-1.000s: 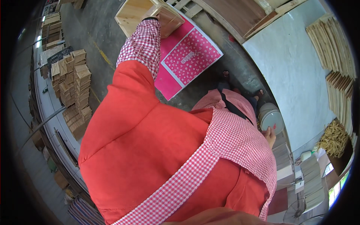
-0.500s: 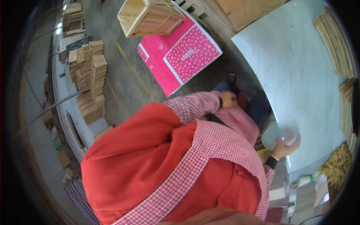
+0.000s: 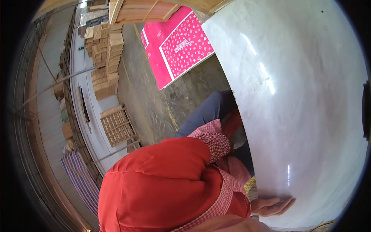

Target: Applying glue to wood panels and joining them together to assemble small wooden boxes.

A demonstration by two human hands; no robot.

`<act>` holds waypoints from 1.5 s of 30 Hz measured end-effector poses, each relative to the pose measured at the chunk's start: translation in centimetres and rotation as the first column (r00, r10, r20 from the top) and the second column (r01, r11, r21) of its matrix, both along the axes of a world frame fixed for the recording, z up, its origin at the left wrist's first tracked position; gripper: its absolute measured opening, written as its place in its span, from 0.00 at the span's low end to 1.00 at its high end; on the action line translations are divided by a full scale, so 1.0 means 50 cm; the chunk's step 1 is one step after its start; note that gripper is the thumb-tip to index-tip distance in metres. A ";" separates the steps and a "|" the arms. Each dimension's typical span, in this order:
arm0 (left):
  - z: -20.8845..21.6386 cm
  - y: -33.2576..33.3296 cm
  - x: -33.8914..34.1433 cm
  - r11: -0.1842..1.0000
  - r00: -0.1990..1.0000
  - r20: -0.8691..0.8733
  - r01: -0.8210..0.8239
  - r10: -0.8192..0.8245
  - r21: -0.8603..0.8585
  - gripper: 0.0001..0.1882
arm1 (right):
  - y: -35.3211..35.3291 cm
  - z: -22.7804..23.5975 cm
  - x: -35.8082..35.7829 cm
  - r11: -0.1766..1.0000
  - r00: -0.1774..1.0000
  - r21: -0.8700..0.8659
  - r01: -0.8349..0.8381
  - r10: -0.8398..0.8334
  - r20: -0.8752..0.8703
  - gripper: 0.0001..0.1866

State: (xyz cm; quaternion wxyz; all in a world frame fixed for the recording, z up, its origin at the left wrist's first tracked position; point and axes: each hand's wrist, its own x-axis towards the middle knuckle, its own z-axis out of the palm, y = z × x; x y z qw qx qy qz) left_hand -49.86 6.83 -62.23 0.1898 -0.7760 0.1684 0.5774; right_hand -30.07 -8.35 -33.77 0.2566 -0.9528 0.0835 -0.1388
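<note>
My right hand (image 3: 273, 205) lies on the near edge of the white tabletop (image 3: 301, 104). Its fingers are stretched out over the surface, and I see nothing held in it. My left arm (image 3: 213, 145), in a checked cuff, reaches down beside the table's edge. Almost all of the left hand is hidden there, so its fingers cannot be made out. Below the arm are my dark trouser leg (image 3: 210, 108) and a pink checked cloth (image 3: 236, 170).
A large pink patterned carton (image 3: 185, 46) is on the floor ahead, with a wooden crate (image 3: 145, 11) above it. Stacked wooden boxes (image 3: 114, 48), a slatted wooden rack (image 3: 117, 125) and a striped cloth (image 3: 80, 179) are along the left.
My body has leaned toward the table, which fills more of the view. My right hand is now flat on the tabletop's near edge; the left went from my lap to beside the table.
</note>
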 end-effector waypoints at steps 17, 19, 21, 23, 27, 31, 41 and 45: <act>0.037 0.144 0.215 0.308 0.883 0.422 0.351 0.204 -0.884 0.19 | 0.016 0.003 -0.048 0.997 0.997 0.037 0.068 -0.070 0.034 0.17; -0.050 0.212 0.357 0.171 0.875 0.440 0.411 0.204 -0.896 0.19 | 0.007 0.003 -0.077 0.987 0.983 0.028 0.160 -0.162 0.084 0.18; -0.020 0.166 0.397 0.143 0.835 0.471 0.449 0.285 -0.882 0.18 | -0.010 0.030 -0.042 0.996 0.988 0.082 0.046 -0.058 0.147 0.18; 0.038 0.084 0.360 0.075 0.835 0.459 0.460 0.303 -0.885 0.18 | -0.062 0.032 -0.067 0.993 0.976 0.107 0.055 -0.076 0.202 0.19; 0.151 0.182 0.377 0.585 0.941 0.002 -0.208 0.337 -0.784 0.18 | -0.287 0.076 -0.112 0.964 0.878 -0.047 0.262 -0.218 0.426 0.17; 0.191 0.237 0.344 0.173 0.711 -0.220 -0.436 0.668 -0.883 0.16 | -0.592 0.168 -0.270 0.712 0.795 -0.433 0.553 -0.606 0.020 0.14; 0.366 0.229 0.279 -0.049 0.521 -0.322 -0.471 0.790 -0.881 0.14 | -0.750 0.136 -0.367 0.793 0.795 -0.214 0.571 -0.599 -0.098 0.14; 0.423 0.246 0.255 0.031 0.531 -0.149 -0.315 0.834 -0.949 0.13 | -0.603 0.238 -0.251 0.907 0.901 0.264 0.327 -0.384 0.203 0.14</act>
